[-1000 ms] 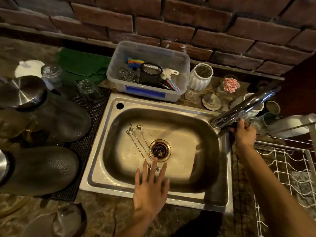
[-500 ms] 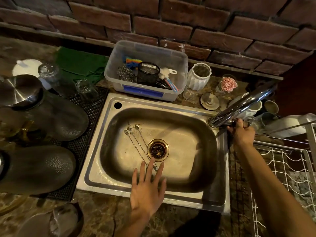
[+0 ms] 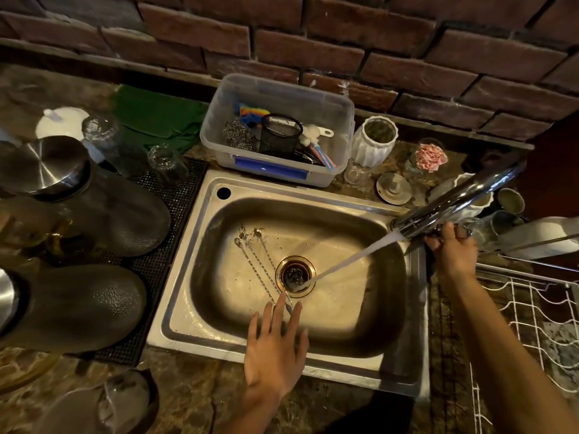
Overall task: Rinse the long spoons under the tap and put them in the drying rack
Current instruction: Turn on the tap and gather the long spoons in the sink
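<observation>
Three long thin metal spoons [image 3: 257, 261] lie side by side on the floor of the steel sink [image 3: 354, 368], left of the drain [image 3: 295, 275]. My left hand [image 3: 275, 349] hovers flat with spread fingers over the sink's front, fingertips above the spoons' near ends. My right hand [image 3: 451, 249] grips the tap handle under the chrome tap [image 3: 454, 202]. Water streams from the spout onto the drain. The white wire drying rack [image 3: 532, 311] stands at the right.
A clear plastic tub [image 3: 341, 120] with scrubbers and a black mesh cup sits behind the sink. Dark bowls and a steel lid [image 3: 44, 164] rest on a black mat at left. A white vase [image 3: 372, 142], glasses and cups crowd the back right.
Water has started running from the tap onto the drain. My left hand has moved slightly forward over the spoons' near ends. My right hand stays on the tap handle.
</observation>
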A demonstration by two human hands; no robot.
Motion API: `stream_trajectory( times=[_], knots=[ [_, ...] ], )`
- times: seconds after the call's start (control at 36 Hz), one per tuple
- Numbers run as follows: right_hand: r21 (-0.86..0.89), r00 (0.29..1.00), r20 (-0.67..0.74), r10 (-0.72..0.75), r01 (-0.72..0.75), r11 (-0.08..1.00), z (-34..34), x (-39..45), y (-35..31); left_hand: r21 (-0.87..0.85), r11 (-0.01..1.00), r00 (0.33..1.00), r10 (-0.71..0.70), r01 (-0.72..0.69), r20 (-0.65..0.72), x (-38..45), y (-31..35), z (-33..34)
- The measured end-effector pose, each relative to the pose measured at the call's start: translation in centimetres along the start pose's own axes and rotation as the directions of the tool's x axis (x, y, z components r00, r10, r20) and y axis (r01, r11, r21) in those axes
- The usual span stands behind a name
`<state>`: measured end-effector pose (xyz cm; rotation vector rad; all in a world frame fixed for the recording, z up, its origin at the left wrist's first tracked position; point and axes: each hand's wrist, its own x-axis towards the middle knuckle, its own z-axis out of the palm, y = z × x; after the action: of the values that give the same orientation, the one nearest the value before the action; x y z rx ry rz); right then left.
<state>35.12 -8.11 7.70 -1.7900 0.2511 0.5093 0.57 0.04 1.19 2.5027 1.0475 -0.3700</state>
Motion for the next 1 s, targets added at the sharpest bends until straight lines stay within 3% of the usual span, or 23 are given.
stream_trajectory(
  times=[0.06,0.14,0.25,0.33,0.39,0.53,0.61,0.67,0.72,0.81,0.89,1.0],
  knots=[
    [0.017,0.999,0.038,0.010,-0.010,1.000,0.0,-0.2,0.5,0.000,1.000,0.997,-0.031,0.031,0.065,0.1,0.0,0.0],
    [0.042,0.999,-0.045,0.012,-0.010,0.999,0.5,-0.4,2.0,-0.043,0.994,0.988,-0.091,0.097,0.126,0.6,-0.1,0.0],
    [-0.098,0.989,-0.144,-0.028,0.014,0.995,2.3,-3.4,4.5,-0.271,0.929,0.966,-0.229,0.253,0.118,2.5,-0.6,-1.0],
    [-0.231,0.998,0.044,-0.040,0.049,0.972,4.2,-6.0,6.1,-0.607,0.689,0.917,-0.329,0.397,0.227,4.8,-1.2,-1.9],
    [-0.279,0.987,0.159,-0.012,0.057,0.959,5.7,-6.6,7.3,-0.716,0.555,0.898,-0.360,0.423,0.251,6.7,-1.8,-2.3],
    [-0.406,0.917,0.382,0.112,0.058,0.912,9.7,-6.5,9.7,-0.653,0.557,0.855,-0.400,0.513,0.331,10.9,-3.5,-2.6],
    [-0.404,0.870,0.476,0.130,0.085,0.911,12.1,-6.3,10.5,-0.677,0.508,0.840,-0.418,0.532,0.346,12.8,-3.9,-2.7],
    [-0.446,0.848,0.508,0.150,0.109,0.889,13.9,-6.1,11.0,-0.740,0.384,0.814,-0.439,0.552,0.380,14.0,-4.3,-2.5],
    [-0.512,0.825,0.532,0.188,0.136,0.848,15.6,-5.9,11.5,-0.804,0.170,0.772,-0.444,0.570,0.454,15.3,-4.6,-2.3],
    [-0.644,0.763,0.619,0.186,0.357,0.677,17.0,-6.0,12.6,-0.810,0.014,0.722,-0.463,0.586,0.514,16.8,-5.0,-2.0],
    [-0.669,0.745,0.648,0.158,0.456,0.587,18.1,-6.1,14.0,-0.811,-0.017,0.702,-0.490,0.585,0.517,18.2,-5.3,-1.8],
    [-0.739,0.768,0.595,0.238,0.406,0.539,19.4,-6.1,15.8,-0.785,0.045,0.687,-0.517,0.618,0.511,19.7,-5.7,-1.2]
  ],
)
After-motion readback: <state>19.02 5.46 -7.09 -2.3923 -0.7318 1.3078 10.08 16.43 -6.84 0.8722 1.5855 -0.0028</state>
